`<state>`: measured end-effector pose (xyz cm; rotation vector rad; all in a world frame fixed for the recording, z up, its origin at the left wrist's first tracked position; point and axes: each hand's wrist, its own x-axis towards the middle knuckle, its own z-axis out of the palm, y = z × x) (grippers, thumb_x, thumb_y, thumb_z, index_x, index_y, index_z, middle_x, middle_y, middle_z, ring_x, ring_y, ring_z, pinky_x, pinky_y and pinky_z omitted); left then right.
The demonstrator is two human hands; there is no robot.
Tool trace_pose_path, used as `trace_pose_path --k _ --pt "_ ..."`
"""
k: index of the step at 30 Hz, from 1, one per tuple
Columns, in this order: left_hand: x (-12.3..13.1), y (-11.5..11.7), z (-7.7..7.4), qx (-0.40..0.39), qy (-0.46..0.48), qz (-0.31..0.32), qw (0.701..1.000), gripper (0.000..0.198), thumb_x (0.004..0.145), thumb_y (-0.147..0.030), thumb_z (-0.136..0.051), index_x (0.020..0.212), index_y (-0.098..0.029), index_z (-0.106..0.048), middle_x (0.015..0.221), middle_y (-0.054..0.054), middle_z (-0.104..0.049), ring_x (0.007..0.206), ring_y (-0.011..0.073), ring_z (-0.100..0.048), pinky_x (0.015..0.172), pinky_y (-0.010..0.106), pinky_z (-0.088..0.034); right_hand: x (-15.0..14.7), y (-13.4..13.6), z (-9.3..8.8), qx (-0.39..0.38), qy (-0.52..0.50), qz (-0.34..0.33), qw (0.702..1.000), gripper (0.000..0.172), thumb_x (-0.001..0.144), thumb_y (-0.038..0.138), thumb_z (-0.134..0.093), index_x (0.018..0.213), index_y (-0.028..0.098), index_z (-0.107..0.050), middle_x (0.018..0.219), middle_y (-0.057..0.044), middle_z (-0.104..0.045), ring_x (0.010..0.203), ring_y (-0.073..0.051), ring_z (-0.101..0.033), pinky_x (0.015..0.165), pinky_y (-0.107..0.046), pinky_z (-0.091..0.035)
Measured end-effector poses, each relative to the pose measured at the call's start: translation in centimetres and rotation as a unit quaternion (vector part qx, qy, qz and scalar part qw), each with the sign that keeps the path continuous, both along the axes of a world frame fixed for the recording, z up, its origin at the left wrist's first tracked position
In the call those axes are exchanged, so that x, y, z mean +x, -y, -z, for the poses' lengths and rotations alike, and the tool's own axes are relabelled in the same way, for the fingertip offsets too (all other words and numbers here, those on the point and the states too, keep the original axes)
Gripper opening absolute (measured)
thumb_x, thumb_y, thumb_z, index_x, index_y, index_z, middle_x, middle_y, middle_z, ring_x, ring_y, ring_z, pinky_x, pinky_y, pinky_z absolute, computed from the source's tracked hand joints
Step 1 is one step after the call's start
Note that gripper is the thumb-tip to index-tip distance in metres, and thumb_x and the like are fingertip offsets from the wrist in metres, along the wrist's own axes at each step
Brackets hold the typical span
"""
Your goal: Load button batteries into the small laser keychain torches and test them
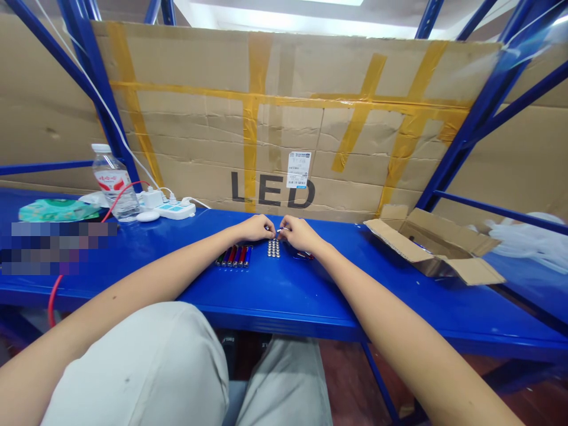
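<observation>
My left hand and my right hand are close together over the blue tabletop, fingertips pinched. Whatever the left fingers pinch is too small to name. In the right fingers a small bluish, shiny bit shows, its kind unclear. Just below the fingertips, small round silver pieces lie in neat rows. Beside them, under my left wrist, several shiny coloured metal tubes in red, blue and green lie side by side. A few more shiny red and blue pieces are partly hidden beneath my right hand.
An opened cardboard box stands at the right. On the left are a water bottle, a power strip, a red cable and a green packet. A large cardboard sheet closes off the back between blue posts.
</observation>
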<state>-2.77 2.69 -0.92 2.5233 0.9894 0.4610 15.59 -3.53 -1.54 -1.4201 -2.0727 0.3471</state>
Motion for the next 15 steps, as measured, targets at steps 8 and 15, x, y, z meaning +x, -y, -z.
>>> trace_pose_path --k 8,15 --pt "-0.15 -0.04 0.02 -0.006 -0.004 -0.004 1.0 0.024 0.071 -0.027 -0.06 0.083 -0.016 -0.077 0.077 0.003 -0.072 0.072 0.0162 -0.058 0.066 0.026 -0.039 -0.01 -0.18 0.12 0.007 0.006 -0.001 1.0 0.009 0.087 0.011 -0.053 0.09 0.019 -0.055 0.089 -0.005 -0.074 0.083 -0.016 -0.065 0.067 -0.023 -0.041" --pt "-0.12 0.12 -0.06 -0.008 -0.008 -0.012 1.0 0.023 0.071 -0.029 -0.059 0.079 -0.015 -0.075 0.073 0.002 -0.069 0.07 0.0154 -0.057 0.064 0.026 -0.038 -0.05 0.01 -0.01 0.01 0.015 0.002 1.0 0.009 0.087 0.012 -0.054 0.091 0.019 -0.056 0.091 -0.006 -0.074 0.083 -0.017 -0.064 0.066 -0.023 -0.041"
